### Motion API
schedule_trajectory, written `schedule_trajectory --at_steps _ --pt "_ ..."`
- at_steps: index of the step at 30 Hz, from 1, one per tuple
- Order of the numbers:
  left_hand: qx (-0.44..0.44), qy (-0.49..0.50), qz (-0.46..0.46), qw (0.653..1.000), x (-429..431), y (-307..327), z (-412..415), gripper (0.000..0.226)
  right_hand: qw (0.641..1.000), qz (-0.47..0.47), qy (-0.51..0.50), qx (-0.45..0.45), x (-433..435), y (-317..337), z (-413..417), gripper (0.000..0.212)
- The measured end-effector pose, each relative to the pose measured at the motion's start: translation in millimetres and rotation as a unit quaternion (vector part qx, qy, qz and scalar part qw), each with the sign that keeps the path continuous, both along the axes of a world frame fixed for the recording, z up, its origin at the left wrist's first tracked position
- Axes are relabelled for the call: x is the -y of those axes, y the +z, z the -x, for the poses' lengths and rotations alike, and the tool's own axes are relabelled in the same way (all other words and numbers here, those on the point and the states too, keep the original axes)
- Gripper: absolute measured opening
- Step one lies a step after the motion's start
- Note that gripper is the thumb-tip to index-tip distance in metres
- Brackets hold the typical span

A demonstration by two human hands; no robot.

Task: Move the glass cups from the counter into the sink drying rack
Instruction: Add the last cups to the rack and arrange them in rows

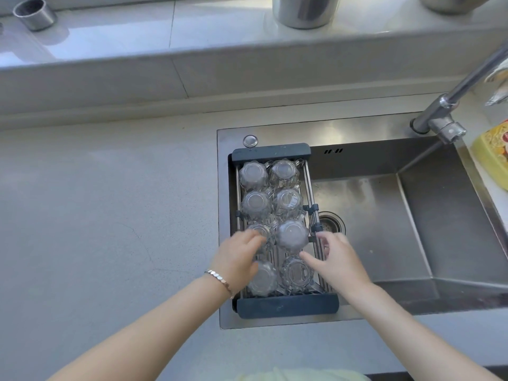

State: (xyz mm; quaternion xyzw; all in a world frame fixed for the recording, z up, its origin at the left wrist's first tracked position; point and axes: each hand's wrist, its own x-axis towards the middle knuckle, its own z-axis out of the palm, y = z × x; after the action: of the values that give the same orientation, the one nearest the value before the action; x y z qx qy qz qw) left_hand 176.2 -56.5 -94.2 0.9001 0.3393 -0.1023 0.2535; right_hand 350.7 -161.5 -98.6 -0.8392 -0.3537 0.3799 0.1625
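A dark-framed drying rack (pixel 286 307) spans the left end of the sink (pixel 412 229). Several faceted glass cups stand upside down in it in two columns, from the far pair (pixel 253 174) to the near pair (pixel 297 273). My left hand (pixel 237 257), with a bracelet on its wrist, reaches in from the left and its blurred fingers close over the third cup of the left column (pixel 265 233). My right hand (pixel 336 259) hovers at the rack's right rail with its fingers spread, beside the third cup of the right column (pixel 291 235), and holds nothing.
The grey counter (pixel 110 215) lies to the left of the sink. A tap (pixel 445 114) stands at the sink's back right, and the drain (pixel 331 224) is just right of the rack. Metal pots (pixel 302 9) sit on the ledge behind. A yellow packet (pixel 492 158) lies at the right edge.
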Motion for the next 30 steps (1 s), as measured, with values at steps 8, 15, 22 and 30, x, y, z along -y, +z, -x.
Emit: schedule_trajectory --at_steps 8,15,22,30 --pt "-0.159 -0.163 0.005 0.974 27 -17 5 0.065 0.986 0.143 0.056 0.062 11 -13 50 0.083" --pt "-0.177 -0.170 0.010 0.969 21 -15 0 0.061 0.993 0.072 0.048 0.082 8 25 36 0.074" --pt "-0.106 0.153 0.062 0.980 39 0 2 0.054 0.976 0.010 0.182 0.115 30 61 1 0.080" --pt "-0.162 0.209 0.070 0.962 44 -12 -11 0.063 0.914 0.037 0.392 0.097 2 9 6 0.076"
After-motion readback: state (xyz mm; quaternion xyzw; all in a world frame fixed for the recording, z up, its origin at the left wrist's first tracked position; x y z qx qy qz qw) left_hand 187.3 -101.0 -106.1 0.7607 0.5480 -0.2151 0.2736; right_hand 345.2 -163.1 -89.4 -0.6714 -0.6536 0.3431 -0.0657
